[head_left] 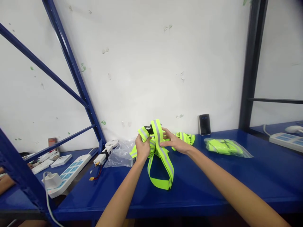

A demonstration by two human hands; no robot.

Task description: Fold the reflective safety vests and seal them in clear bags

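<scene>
Above the blue tabletop I hold up a fluorescent yellow-green reflective strap (167, 159) with a grey stripe, its loop hanging down. My left hand (143, 147) is closed around one part of it, just below a black plastic buckle (149, 129). At the strap's right edge is my right hand (174, 142), its thumb in front and the other fingers partly hidden behind, closed on the band. More folded yellow-green reflective straps (186, 138) lie behind my hands, close to the wall. To the left of them is a crumpled clear plastic bag (120, 154).
A bagged reflective strap (224, 147) lies on the right of the blue table (201, 179). Behind it a dark-screened device (204, 124) leans near the wall. On the left are a small white fan (111, 144), wires, a power strip (71, 175), a blue rack post (78, 72) and another person's arm (6, 184).
</scene>
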